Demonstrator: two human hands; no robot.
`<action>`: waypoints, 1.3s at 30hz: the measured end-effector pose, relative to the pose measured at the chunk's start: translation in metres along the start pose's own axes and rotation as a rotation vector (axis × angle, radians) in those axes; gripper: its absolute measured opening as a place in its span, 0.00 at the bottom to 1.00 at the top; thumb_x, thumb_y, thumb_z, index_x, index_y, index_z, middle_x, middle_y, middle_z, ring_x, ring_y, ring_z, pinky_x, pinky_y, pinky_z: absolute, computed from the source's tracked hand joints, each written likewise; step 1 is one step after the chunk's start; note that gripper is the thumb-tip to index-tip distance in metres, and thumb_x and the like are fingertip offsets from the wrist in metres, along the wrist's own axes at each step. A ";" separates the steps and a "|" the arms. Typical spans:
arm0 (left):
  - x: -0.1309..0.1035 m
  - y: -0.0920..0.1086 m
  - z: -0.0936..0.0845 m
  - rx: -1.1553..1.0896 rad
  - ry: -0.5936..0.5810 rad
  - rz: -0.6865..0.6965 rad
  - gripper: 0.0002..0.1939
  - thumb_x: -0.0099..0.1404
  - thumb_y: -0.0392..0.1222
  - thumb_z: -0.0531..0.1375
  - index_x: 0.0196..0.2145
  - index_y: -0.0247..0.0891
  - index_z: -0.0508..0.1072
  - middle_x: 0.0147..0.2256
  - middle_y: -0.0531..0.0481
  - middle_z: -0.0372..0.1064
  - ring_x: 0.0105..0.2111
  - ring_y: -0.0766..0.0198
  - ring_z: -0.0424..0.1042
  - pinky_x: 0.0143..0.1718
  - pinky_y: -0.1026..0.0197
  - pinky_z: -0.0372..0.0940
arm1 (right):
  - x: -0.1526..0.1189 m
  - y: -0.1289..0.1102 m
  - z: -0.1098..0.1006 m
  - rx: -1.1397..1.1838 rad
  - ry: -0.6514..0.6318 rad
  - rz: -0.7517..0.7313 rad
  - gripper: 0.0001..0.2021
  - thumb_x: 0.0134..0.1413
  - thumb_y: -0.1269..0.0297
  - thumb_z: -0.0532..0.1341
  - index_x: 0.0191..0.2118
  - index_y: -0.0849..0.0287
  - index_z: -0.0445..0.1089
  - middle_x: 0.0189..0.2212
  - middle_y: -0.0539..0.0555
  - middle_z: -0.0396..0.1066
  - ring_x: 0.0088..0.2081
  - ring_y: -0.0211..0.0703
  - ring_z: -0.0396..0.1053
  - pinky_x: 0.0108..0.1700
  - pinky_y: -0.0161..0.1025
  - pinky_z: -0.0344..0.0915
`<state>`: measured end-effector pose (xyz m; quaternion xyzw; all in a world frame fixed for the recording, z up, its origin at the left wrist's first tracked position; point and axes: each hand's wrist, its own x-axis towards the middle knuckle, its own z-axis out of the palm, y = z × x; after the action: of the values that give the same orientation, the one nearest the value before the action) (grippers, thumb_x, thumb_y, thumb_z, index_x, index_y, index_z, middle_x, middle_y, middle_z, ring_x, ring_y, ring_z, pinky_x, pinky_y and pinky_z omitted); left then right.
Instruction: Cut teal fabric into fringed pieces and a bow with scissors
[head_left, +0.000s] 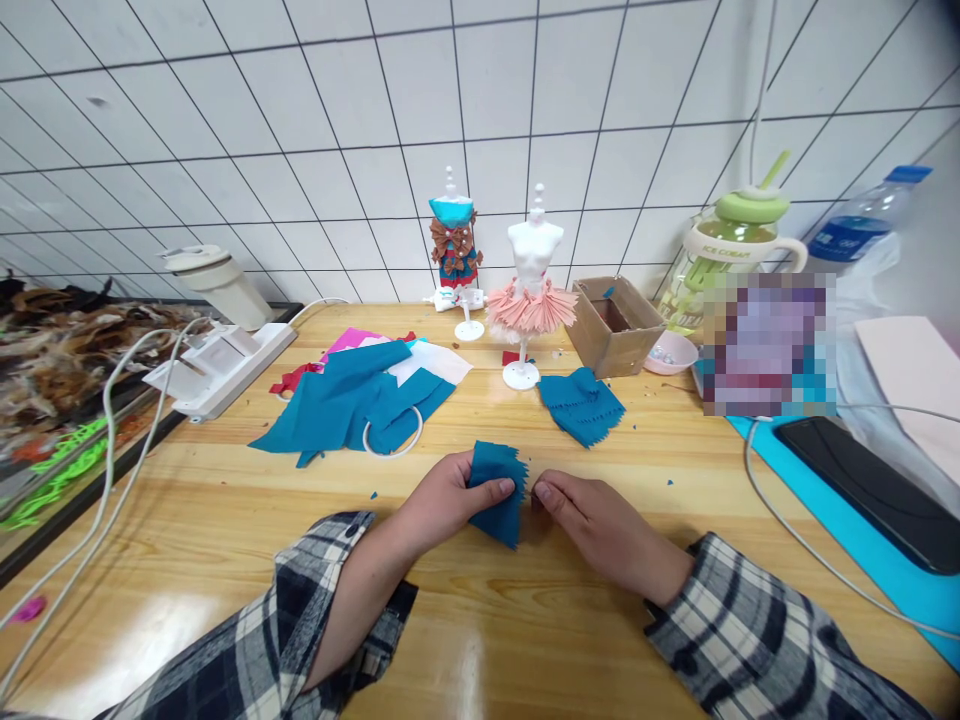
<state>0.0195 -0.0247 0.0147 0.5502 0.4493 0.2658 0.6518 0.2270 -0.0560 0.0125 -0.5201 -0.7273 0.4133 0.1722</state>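
Note:
A small teal cloth piece (pixel 496 510) with a zigzag edge is pinched between the thumb and fingers of my left hand (pixel 450 505). My right hand (pixel 592 515) is closed in a pinch just right of that jagged edge; whatever it holds is too small to make out. Beyond my hands lies another teal cloth piece (pixel 581 405) with notched edges and slits. To the left a larger teal cloth (pixel 330 400) is spread out, with a white ring (pixel 394 452) on it.
Two small mannequins stand at the back, one in a pink pleated skirt (pixel 531 308), one in a brown and teal outfit (pixel 453 245). A cardboard box (pixel 619 340) and a pink bowl (pixel 670 353) sit beside them. A power strip (pixel 225 370) lies left, a black phone (pixel 870 490) right.

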 end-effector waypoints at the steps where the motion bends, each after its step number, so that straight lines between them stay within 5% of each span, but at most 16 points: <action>1: 0.000 0.000 0.000 0.008 -0.005 0.008 0.15 0.54 0.50 0.67 0.31 0.34 0.76 0.30 0.49 0.75 0.29 0.64 0.70 0.34 0.62 0.66 | 0.000 0.000 0.000 0.004 -0.005 -0.002 0.19 0.67 0.52 0.43 0.32 0.55 0.63 0.30 0.52 0.70 0.33 0.43 0.66 0.38 0.39 0.60; 39: 0.001 -0.004 0.003 -0.003 0.040 -0.008 0.15 0.53 0.49 0.68 0.31 0.34 0.76 0.30 0.49 0.75 0.28 0.63 0.70 0.32 0.62 0.67 | 0.001 0.006 0.001 -0.093 0.001 -0.022 0.19 0.67 0.54 0.43 0.30 0.56 0.63 0.27 0.50 0.70 0.31 0.42 0.67 0.36 0.38 0.58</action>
<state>0.0220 -0.0268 0.0108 0.5419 0.4641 0.2750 0.6445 0.2293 -0.0547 0.0065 -0.5200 -0.7513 0.3767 0.1525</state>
